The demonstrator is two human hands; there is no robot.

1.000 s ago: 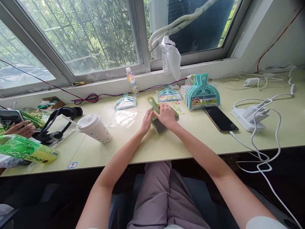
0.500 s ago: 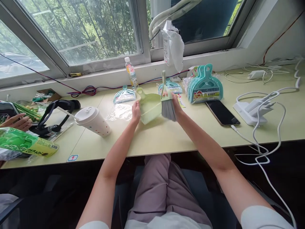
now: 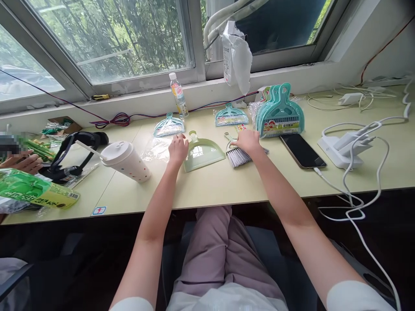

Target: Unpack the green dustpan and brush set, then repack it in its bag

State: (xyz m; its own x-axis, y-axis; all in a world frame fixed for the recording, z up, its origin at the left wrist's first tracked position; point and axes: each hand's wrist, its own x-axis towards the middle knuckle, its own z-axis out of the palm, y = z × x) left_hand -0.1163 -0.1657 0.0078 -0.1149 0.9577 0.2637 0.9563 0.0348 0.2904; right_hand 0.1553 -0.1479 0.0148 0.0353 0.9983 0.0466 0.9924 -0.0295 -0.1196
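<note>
A pale green dustpan (image 3: 204,154) lies flat on the table, its looped handle pointing to the window. At its left edge is my left hand (image 3: 178,149), fingers loosely bent and apart, over crumpled clear plastic film (image 3: 157,149). To the right of the pan a matching hand brush (image 3: 239,157) rests on the table, grey bristles toward me. My right hand (image 3: 249,141) covers part of the brush, with fingers closed at its top; the fingertips are partly hidden. Behind them stand wrapped teal dustpan sets (image 3: 169,125), another teal set (image 3: 231,115) and a stacked group (image 3: 280,114).
A lidded cup with a straw (image 3: 125,160) and a black headset (image 3: 76,153) stand left. A drink bottle (image 3: 178,95) is by the sill. A phone (image 3: 303,151) and a charger with cables (image 3: 343,147) lie right. Another person's hand (image 3: 24,162) shows far left.
The dustpan and brush, held up before, are now down on the table. My left hand has shifted slightly left; my right hand has moved slightly right with the brush.
</note>
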